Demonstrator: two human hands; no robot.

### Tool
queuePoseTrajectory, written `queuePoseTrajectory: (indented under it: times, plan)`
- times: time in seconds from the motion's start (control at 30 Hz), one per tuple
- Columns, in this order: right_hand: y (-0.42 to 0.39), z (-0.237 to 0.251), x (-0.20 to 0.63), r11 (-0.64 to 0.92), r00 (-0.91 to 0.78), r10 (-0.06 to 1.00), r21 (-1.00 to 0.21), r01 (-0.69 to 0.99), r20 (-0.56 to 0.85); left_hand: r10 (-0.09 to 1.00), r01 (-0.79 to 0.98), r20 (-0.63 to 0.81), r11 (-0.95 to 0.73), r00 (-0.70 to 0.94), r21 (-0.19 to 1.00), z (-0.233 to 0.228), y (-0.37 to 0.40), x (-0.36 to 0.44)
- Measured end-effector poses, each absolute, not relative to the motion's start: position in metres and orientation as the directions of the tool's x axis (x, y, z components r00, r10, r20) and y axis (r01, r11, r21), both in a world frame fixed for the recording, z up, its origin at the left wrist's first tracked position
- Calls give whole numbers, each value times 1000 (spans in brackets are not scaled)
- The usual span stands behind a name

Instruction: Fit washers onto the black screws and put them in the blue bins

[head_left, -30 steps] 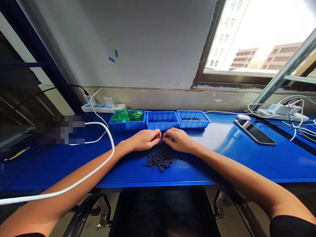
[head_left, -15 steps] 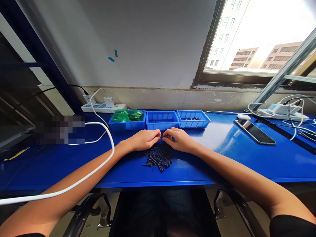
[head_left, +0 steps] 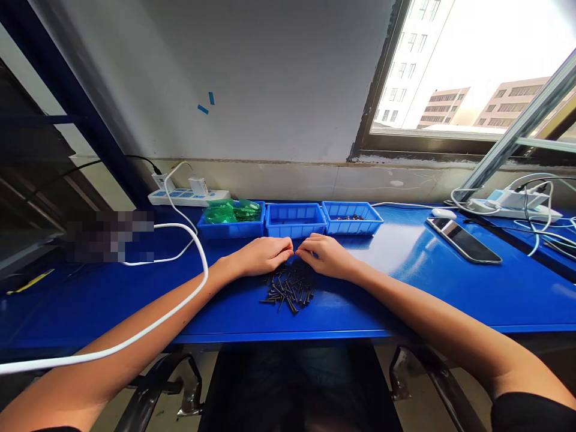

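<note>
Small black screws (head_left: 288,289) lay heaped loosely at frame centre on the blue table (head_left: 405,288). Left hand (head_left: 261,255) and right hand (head_left: 324,254) rested curled above them, fingertips nearly meeting; any hold was hidden.

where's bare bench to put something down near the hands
Free: the stretch between the right hand and the phone, and the patch left of the left hand up to the white cable. Crowded: the screws under both hands, and the three bins behind.
</note>
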State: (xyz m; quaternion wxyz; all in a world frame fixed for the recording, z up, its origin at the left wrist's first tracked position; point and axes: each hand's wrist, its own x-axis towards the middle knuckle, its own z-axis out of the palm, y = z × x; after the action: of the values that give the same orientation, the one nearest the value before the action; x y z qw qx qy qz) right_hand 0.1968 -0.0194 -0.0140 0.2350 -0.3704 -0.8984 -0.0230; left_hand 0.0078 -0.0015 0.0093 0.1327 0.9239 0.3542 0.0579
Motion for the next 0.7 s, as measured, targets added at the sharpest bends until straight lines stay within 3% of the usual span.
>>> queuePoseTrajectory:
  times: [0.7]
  plan:
    - [-19,-16,197,739,-642,624,-71,670,446,660,628,8,-719,751,299,9,-1,7]
